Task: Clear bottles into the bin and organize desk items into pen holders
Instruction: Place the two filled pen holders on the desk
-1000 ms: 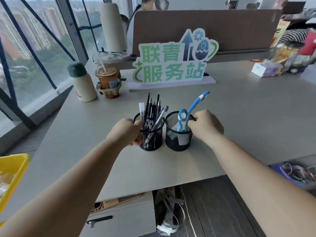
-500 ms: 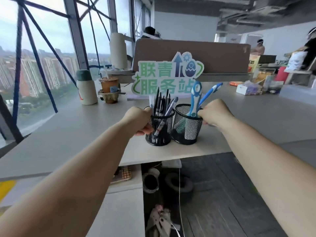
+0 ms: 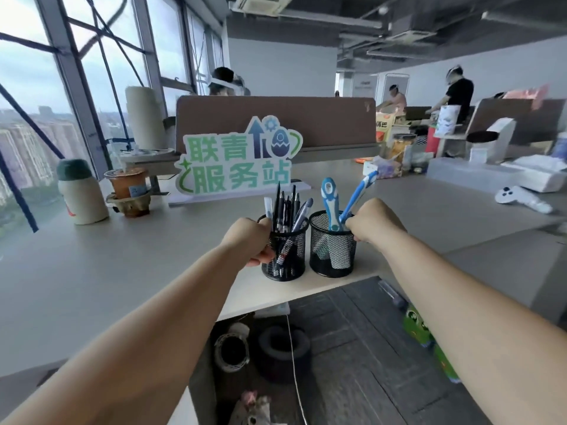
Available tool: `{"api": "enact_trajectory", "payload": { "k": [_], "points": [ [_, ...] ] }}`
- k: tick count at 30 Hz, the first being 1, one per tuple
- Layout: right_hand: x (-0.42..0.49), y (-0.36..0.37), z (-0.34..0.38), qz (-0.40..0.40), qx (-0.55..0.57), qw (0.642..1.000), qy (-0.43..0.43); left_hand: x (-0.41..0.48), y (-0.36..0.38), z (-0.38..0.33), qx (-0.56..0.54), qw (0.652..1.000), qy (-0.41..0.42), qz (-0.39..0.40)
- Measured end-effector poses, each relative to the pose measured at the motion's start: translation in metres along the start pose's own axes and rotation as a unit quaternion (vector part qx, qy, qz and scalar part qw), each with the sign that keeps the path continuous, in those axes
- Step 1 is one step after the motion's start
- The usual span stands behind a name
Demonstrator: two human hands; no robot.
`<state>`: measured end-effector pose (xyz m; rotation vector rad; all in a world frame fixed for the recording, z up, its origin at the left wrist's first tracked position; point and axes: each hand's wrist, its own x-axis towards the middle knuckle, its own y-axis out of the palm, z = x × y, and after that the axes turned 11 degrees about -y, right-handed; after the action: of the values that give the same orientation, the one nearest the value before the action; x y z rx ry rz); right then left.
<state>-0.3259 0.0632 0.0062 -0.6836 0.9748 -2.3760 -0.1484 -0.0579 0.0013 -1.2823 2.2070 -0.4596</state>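
Standing just beside each other near the front edge of the desk point(image 3: 122, 271), towards its right end, two black mesh holders are each held by one hand. The left pen holder point(image 3: 285, 262) is gripped by the left hand point(image 3: 250, 240), whose fingers are curled round its left wall, with the thumb pressed lower down. A bunch of dark pens point(image 3: 287, 207) is carried in it, most of them upright and one lighter pen leaning to the right. The right pen holder point(image 3: 331, 253) is gripped at the right side of its rim by the right hand point(image 3: 374, 222), the fingers being closed tightly over the wire edge. An upright blue-and-white tool point(image 3: 329, 200) and a slanted blue-and-white tool point(image 3: 359, 191) are kept in this holder, the slanted one leaning out to the right above the knuckles. Whether the two holders touch cannot be told; both bases appear to rest on the desk. Further back, at the middle of the desk, a green-lettered sign point(image 3: 236, 161) is stood before a brown partition point(image 3: 276, 118). Towards the back left corner a cream bottle point(image 3: 81, 197) with a dark green cap is seen upright, and a brown drink cup point(image 3: 127, 185) is set near it on its right. A white controller point(image 3: 518, 196) is laid on the adjoining surface far to the right.
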Motion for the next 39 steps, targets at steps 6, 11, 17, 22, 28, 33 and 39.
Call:
{"api": "enact_trajectory", "payload": {
  "k": [6, 11, 17, 22, 28, 33, 39],
  "points": [
    [0.012, -0.009, -0.012, -0.005, -0.02, 1.0, 0.019, 0.013, 0.016, -0.018, 0.045, 0.999, 0.005, 0.015],
    [0.02, -0.007, -0.014, -0.011, -0.005, 1.0, 0.02, 0.02, 0.015, -0.017, 0.038, 0.999, 0.019, 0.026],
    [0.022, -0.011, -0.02, -0.009, -0.001, 1.0, 0.02, 0.017, 0.017, -0.014, 0.007, 1.0, 0.02, 0.023],
    [0.025, -0.025, -0.035, 0.003, -0.01, 0.999, 0.037, 0.014, 0.019, -0.021, -0.014, 0.999, -0.004, 0.049],
    [0.044, -0.045, -0.061, 0.008, -0.024, 0.998, 0.052, 0.008, 0.041, -0.039, -0.02, 0.996, -0.018, 0.087],
    [0.056, -0.046, -0.064, 0.014, -0.027, 0.999, 0.045, 0.013, 0.057, -0.054, -0.004, 0.999, 0.0, 0.038],
    [0.074, -0.044, -0.076, 0.007, -0.008, 0.999, 0.051, 0.033, 0.083, -0.072, -0.027, 0.999, -0.002, 0.019]
  ]
}}
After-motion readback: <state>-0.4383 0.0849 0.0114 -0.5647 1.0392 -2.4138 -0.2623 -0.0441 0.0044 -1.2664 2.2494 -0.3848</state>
